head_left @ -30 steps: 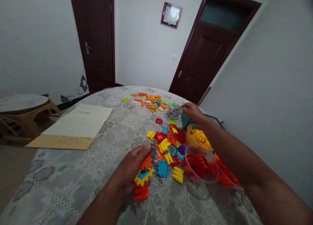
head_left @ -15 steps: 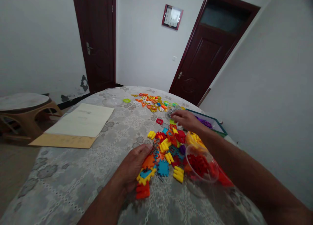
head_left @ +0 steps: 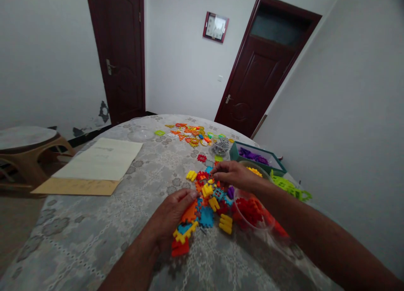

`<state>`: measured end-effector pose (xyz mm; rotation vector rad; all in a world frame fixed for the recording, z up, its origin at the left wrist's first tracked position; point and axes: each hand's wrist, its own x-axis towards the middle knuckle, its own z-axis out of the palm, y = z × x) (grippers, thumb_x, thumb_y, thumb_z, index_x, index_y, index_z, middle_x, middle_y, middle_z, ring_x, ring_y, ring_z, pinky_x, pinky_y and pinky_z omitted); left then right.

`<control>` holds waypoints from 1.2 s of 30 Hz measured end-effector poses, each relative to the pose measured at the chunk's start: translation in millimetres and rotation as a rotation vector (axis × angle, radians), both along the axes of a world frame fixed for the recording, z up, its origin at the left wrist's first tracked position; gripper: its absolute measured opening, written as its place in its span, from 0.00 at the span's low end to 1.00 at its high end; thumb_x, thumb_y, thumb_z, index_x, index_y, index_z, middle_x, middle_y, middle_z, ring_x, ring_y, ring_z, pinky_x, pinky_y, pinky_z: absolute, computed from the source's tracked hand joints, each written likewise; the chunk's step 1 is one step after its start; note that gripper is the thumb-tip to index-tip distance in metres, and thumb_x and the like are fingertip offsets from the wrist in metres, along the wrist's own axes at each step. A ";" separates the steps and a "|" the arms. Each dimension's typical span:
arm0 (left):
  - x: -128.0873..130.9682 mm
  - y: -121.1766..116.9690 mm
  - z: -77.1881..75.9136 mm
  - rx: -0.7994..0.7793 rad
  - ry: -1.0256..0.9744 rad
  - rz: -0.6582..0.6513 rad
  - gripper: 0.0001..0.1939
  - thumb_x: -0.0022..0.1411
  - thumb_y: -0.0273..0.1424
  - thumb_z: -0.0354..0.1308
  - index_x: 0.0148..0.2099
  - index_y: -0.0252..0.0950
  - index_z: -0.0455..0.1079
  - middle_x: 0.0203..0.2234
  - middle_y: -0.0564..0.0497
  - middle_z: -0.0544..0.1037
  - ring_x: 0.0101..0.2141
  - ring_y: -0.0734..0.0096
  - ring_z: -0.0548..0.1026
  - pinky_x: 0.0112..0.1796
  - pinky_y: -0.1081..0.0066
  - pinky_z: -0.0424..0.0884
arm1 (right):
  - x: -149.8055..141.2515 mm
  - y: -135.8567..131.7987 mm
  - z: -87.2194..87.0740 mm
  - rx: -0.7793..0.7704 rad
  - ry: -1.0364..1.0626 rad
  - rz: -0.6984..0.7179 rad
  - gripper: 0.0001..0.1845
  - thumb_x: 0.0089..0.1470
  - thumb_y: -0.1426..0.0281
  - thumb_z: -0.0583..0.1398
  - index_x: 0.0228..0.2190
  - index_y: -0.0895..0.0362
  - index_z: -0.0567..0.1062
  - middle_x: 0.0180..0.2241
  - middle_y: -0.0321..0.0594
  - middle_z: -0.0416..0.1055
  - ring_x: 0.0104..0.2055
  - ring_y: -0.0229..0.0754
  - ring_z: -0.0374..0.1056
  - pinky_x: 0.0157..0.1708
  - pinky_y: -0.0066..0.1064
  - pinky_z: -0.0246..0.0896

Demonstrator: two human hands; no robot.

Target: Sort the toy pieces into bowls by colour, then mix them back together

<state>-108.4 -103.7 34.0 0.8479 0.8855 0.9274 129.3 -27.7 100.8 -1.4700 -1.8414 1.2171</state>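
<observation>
From my station, on the head-camera feed, I log the left hand (head_left: 172, 211) as bare, its thumb (head_left: 188, 197) broad and blunt, the nail showing at the tip. I record the right hand (head_left: 235, 173) as bare too, outlines slightly soft. Left forearm (head_left: 132, 257): bare to the lower picture edge, widening from the wrist. Right forearm (head_left: 309, 223): likewise bare, a longer stretch visible, tapering handward. Finer surface detail reads too blurred.

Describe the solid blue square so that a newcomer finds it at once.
At the table, find the left hand. Right of its orange piece is the solid blue square. Unlike the blue window piece beyond, it shows no holes.
</observation>
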 end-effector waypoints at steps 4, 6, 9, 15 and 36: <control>-2.4 -0.1 3.7 -0.072 -0.035 0.030 0.22 0.57 0.37 0.72 0.53 0.36 0.78 0.33 0.46 0.84 0.30 0.64 0.80 0.31 0.71 0.74 | 33.6 73.5 -3.3 0.117 -0.067 -0.338 0.04 0.54 0.77 0.68 0.32 0.58 0.78 0.19 0.31 0.73 0.20 0.34 0.69 0.23 0.22 0.66; -3.2 -0.7 4.5 -0.102 -0.063 0.018 0.29 0.57 0.37 0.72 0.60 0.38 0.74 0.31 0.48 0.83 0.28 0.64 0.80 0.30 0.71 0.74 | 45.4 111.1 -3.9 0.135 -0.070 -0.438 0.05 0.56 0.78 0.67 0.32 0.59 0.77 0.19 0.31 0.72 0.21 0.33 0.69 0.24 0.22 0.68; -4.3 -1.1 3.9 -0.123 -0.095 0.020 0.37 0.58 0.38 0.72 0.68 0.41 0.67 0.29 0.51 0.82 0.27 0.62 0.81 0.29 0.69 0.75 | 55.3 157.8 -3.7 0.134 -0.069 -0.561 0.03 0.63 0.73 0.66 0.37 0.62 0.77 0.28 0.36 0.75 0.27 0.35 0.72 0.29 0.26 0.72; -7.2 3.7 0.2 -0.128 -0.131 0.132 0.35 0.56 0.36 0.73 0.64 0.37 0.68 0.32 0.48 0.82 0.27 0.65 0.81 0.27 0.71 0.75 | 52.8 193.2 -4.3 0.150 -0.043 -0.667 0.16 0.69 0.62 0.64 0.51 0.59 0.76 0.46 0.42 0.76 0.40 0.40 0.75 0.38 0.35 0.77; 2.0 2.6 -8.1 0.061 -0.178 0.110 0.19 0.58 0.45 0.71 0.41 0.36 0.74 0.31 0.51 0.79 0.28 0.69 0.78 0.30 0.73 0.74 | -69.1 -81.2 -24.7 0.551 -0.275 0.236 0.21 0.61 0.67 0.68 0.54 0.57 0.75 0.49 0.47 0.75 0.49 0.47 0.73 0.51 0.41 0.69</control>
